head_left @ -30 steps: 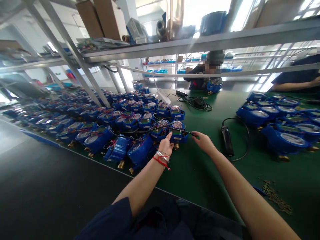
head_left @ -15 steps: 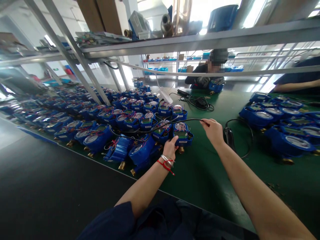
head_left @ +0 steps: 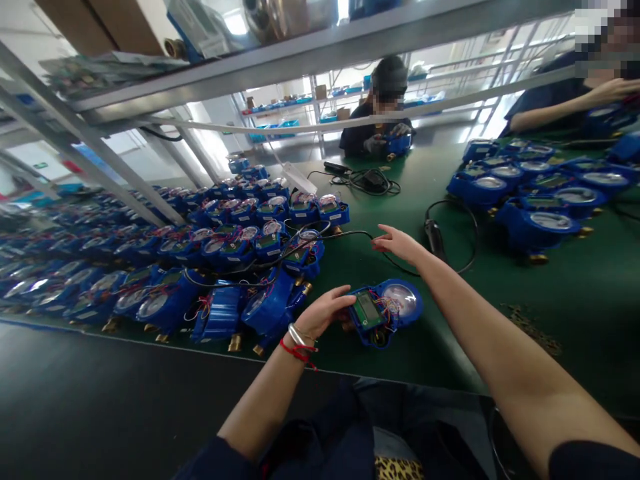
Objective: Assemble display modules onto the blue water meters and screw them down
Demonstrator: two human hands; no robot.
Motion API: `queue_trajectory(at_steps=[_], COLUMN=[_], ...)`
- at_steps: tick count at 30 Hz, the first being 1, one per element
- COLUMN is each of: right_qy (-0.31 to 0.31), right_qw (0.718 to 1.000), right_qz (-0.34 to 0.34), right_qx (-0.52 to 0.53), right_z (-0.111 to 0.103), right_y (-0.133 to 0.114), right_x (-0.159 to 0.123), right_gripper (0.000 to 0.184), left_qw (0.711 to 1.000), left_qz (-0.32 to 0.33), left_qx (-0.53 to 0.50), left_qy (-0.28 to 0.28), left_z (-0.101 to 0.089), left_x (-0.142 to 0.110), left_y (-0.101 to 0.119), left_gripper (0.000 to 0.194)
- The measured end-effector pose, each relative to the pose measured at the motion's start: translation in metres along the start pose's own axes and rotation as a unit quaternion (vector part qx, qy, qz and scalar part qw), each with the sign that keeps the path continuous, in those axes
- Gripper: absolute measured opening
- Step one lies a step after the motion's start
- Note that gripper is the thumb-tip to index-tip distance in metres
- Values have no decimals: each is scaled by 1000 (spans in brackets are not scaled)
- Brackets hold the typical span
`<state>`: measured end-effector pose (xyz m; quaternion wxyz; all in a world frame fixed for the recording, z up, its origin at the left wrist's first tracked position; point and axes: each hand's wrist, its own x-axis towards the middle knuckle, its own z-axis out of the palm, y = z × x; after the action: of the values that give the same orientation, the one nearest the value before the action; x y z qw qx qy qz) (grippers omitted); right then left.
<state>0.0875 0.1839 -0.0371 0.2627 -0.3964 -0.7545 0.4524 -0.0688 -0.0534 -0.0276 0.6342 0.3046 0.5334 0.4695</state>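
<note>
My left hand (head_left: 324, 311) grips the left side of a blue water meter (head_left: 385, 311) lying on the green table (head_left: 550, 293) close to its near edge; the meter shows a small green display, coloured wires and a round dial. My right hand (head_left: 399, 243) hovers farther back with its fingers spread, just beside the end of a black cable (head_left: 350, 235) that runs across the meters; nothing is in it. A black handheld tool (head_left: 434, 237) with its own cord lies just right of that hand.
Many blue meters (head_left: 225, 240) fill the table's left half, and another group (head_left: 530, 193) stands at the right. A person (head_left: 383, 107) sits across the table holding a meter; another person's arm (head_left: 565, 100) is at far right. Small brass parts (head_left: 533, 327) lie scattered. A metal shelf (head_left: 300, 53) runs overhead.
My left hand has pulled one meter out of the group toward the near edge. My right hand has let the black cable go and opened. The view has shifted left and down.
</note>
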Motion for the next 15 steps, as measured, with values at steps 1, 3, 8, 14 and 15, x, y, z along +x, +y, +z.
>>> queue_trajectory(at_steps=[1, 3, 8, 14, 15], right_qy=[-24, -63, -95, -78, -69], right_qw=[999, 995, 985, 977, 977], right_qz=[15, 40, 77, 145, 153], right_qx=[22, 59, 120, 135, 134], right_z=[-2, -9, -21, -14, -11], right_y=[2, 5, 6, 4, 3], right_x=[-8, -30, -98, -151, -155], right_gripper=[46, 36, 35, 49, 51], left_qw=[1000, 999, 996, 994, 993], left_qz=[-3, 3, 43, 78, 85], left_qx=[16, 42, 70, 81, 83], left_qy=[-12, -29, -27, -15, -12], left_z=[1, 4, 6, 11, 12], left_x=[4, 15, 48, 79, 83], left_y=[4, 12, 26, 25, 25], left_gripper=[66, 76, 71, 58, 57])
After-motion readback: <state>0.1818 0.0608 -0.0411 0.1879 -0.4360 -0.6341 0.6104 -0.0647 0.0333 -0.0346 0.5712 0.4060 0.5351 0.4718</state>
